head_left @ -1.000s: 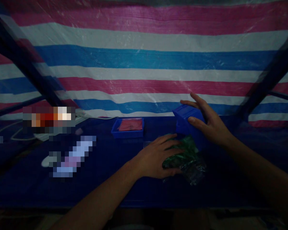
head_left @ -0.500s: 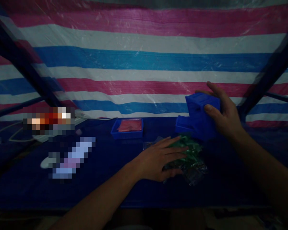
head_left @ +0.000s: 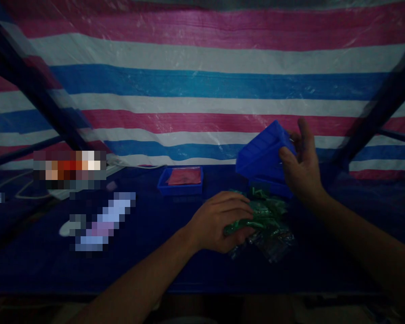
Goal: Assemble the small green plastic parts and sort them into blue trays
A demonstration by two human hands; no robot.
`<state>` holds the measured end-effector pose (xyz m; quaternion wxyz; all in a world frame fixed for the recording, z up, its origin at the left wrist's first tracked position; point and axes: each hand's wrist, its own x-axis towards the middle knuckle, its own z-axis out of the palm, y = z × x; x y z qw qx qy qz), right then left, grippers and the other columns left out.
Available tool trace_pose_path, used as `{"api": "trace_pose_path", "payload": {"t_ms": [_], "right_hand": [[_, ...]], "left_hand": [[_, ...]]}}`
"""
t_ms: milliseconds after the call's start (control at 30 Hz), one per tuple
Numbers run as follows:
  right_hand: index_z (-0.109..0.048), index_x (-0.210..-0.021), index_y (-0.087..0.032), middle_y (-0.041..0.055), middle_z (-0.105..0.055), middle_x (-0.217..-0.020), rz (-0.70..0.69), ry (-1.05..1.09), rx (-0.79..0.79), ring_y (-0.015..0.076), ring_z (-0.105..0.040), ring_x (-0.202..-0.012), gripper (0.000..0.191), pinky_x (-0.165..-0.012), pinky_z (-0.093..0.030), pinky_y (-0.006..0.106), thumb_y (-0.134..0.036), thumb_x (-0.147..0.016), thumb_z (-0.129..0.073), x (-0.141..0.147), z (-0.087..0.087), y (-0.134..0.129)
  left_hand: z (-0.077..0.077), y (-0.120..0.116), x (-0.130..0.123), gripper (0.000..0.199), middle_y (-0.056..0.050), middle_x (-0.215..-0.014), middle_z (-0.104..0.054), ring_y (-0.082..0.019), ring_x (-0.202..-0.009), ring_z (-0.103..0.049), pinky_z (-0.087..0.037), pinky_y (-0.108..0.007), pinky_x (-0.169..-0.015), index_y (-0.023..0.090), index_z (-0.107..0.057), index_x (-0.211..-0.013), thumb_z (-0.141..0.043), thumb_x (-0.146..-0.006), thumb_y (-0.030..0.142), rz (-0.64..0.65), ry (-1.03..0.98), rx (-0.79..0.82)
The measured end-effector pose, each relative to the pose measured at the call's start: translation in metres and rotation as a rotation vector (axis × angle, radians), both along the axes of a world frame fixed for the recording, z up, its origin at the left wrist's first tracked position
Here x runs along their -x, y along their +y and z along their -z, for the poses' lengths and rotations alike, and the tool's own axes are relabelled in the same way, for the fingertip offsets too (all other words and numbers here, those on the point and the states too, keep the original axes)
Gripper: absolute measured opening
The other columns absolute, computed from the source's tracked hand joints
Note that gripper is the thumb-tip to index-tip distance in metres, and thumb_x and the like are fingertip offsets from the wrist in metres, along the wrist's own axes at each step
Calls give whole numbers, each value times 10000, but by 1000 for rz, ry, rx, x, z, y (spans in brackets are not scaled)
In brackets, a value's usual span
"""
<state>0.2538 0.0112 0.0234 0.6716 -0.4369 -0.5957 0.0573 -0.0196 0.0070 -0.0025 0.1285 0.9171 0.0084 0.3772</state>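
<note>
My right hand (head_left: 302, 164) grips a blue plastic bin (head_left: 265, 148) by its right end and holds it tilted above the table. Another blue bin (head_left: 276, 186) shows partly beneath it. In front lies a loose pile of green and clear plastic packets (head_left: 270, 211). My left hand (head_left: 222, 220) is at the pile's left side, fingers curled round a green packet (head_left: 238, 226). To the left, a small blue tray (head_left: 180, 191) holds pink packets (head_left: 184, 176).
The blue table (head_left: 148, 265) ends at a front edge near my body. At the left are a white power strip (head_left: 62, 191) with cables, blurred items and a pale round object (head_left: 67, 228). Striped sheeting (head_left: 202, 85) hangs behind, between dark blue frame bars.
The held bin has turned from upright to a tilt, its body now reaching left. My left hand's fingers have gone from spread over the packets to curled round a green one.
</note>
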Motion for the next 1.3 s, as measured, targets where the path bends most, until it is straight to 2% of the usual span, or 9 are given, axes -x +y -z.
{"api": "trace_pose_path", "payload": {"t_ms": [67,167,300,467,600,700,867,1033,1300], "right_hand": [[-261,-1607,-441,69,-485,-1443,-109,11,52,305,-522,-1365,965,-1044,-561,467,-519,-808,-795,10,7,5],[-201,-1608,-478,57,-423,-1471,-254,31,194,328,-460,-1426,1095,-1018,-589,449,-499,-733,-859,25,17,10],[-194,-1626,-422,84,-412,-1521,-330,-30,332,334,-486,-1419,1109,-1086,-542,481,-485,-743,-862,36,25,12],[-312,-1616,-310,119,-488,-1569,-211,-369,330,321,-507,-1433,883,-1208,-406,531,-491,-873,-755,33,24,17],[-464,-1548,-221,158,-541,-1548,26,-686,321,363,-453,-1474,741,-1216,-366,593,-523,-914,-700,23,26,17],[-501,-1518,-182,171,-581,-1507,85,-791,294,374,-420,-1493,698,-1204,-380,600,-504,-927,-685,14,28,13],[-601,-1416,-161,174,-644,-1425,125,-897,288,353,-547,-1381,530,-1178,-421,552,-469,-985,-600,2,31,1],[-711,-1282,-201,128,-766,-1241,136,-941,478,325,-719,-1141,376,-1027,-540,477,-409,-1021,-538,-4,35,-2],[-736,-1277,-244,78,-789,-1215,161,-957,522,306,-749,-1099,348,-990,-557,440,-340,-1020,-521,-5,38,2]], "left_hand": [[1,4,0,214,-91,-1136,-762,-250,-1165,-689,-551,-460,-1041,218,-679,-1158,-640,-948,244,-192,-104,-7],[1,15,2,444,-126,-1441,-613,-259,-1372,-554,-456,-504,-1164,220,-522,-1425,-582,-986,203,-480,-119,0],[4,32,6,577,-136,-1591,-474,-270,-1504,-407,-333,-525,-1254,195,-381,-1558,-558,-1009,226,-664,57,-13],[9,46,11,337,-80,-1342,-702,-256,-1298,-611,-330,-551,-1226,222,-612,-1361,-510,-1040,238,-744,227,-11],[9,55,14,352,-73,-1278,-735,-245,-1186,-672,-438,-507,-1118,236,-628,-1360,-507,-1033,188,-780,253,-19],[9,58,14,333,-65,-1231,-753,-241,-1120,-699,-498,-466,-1021,244,-660,-1326,-498,-1040,190,-781,275,-29],[10,60,16,278,-66,-1224,-762,-249,-1107,-715,-518,-458,-1009,227,-700,-1261,-541,-1033,242,-813,277,-59],[11,61,17,291,-55,-1240,-766,-241,-1118,-722,-513,-459,-1058,231,-706,-1272,-538,-1034,242,-785,259,-51],[0,55,20,260,-67,-1201,-748,-289,-1189,-632,-475,-494,-1070,231,-730,-1212,-628,-977,277,-877,250,-89]]}}
